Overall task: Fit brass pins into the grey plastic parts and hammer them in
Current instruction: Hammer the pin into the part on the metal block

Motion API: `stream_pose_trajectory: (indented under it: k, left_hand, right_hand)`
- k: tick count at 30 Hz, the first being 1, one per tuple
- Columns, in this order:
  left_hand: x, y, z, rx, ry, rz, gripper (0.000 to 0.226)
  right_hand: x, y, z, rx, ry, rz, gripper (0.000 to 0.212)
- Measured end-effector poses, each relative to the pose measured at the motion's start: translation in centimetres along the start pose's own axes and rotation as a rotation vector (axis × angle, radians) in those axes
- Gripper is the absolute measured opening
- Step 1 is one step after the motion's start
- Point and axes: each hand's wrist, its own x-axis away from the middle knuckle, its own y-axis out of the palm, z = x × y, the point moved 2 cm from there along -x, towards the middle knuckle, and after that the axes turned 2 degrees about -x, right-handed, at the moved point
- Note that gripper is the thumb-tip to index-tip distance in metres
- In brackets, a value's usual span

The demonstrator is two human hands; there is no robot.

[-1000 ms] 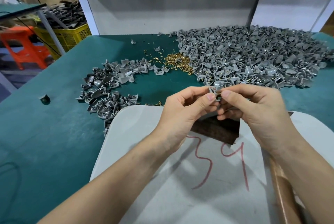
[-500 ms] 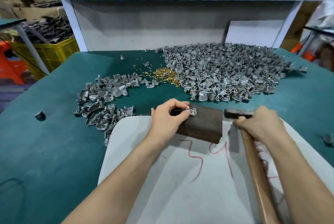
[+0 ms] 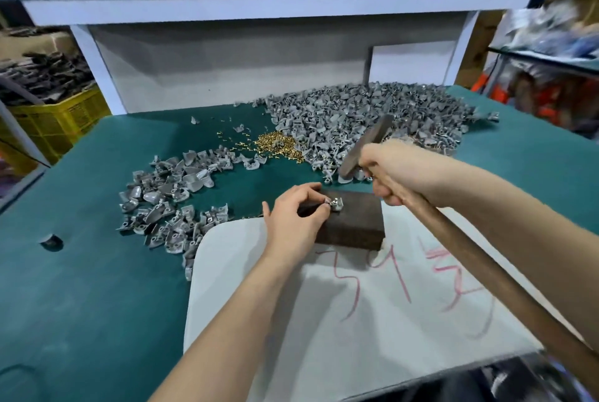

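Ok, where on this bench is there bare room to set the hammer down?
Bare green mat at near left, outside the small grey-part pile, and at far right past the big pile. The white board below the dark block is free too. Crowded: both piles and the brass pins.

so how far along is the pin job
Done: unclear whether the small pile or the large pile is finished. In hand: left hand pinches one part on the block; right hand holds the hammer raised. Left: this strike, plus a heap of loose pins.
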Motion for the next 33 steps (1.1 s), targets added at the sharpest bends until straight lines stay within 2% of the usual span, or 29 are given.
stream_pose_trajectory:
  k: [4,8,22,29,33]
  left_hand:
    - [0.1,0.1,0.1,-0.006,0.017,0.008,0.024]
    - [0.1,0.0,0.2,0.011,0.013,-0.009,0.024]
    - [-0.1,0.1,0.0,0.002,0.004,-0.008,0.029]
    - [0.0,0.0,-0.2,0.040,-0.002,-0.013,0.028]
    - [0.0,-0.1,0.0,0.014,0.000,-0.013,0.028]
  right_hand:
    - [0.2,1.7,-0.4,0.495,-0.180,0.022,0.038]
    - [0.3,2.1,-0.2,0.749,-0.221,0.076,0.042]
    - [0.3,2.4,0.1,0.760,-0.119,0.064,0.044]
    - [0.7,1.1,-1.5,0.748,-0.196,0.143,0.043]
    - [0.8,3.1,0.4,0.821,-0.160,0.034,0.042]
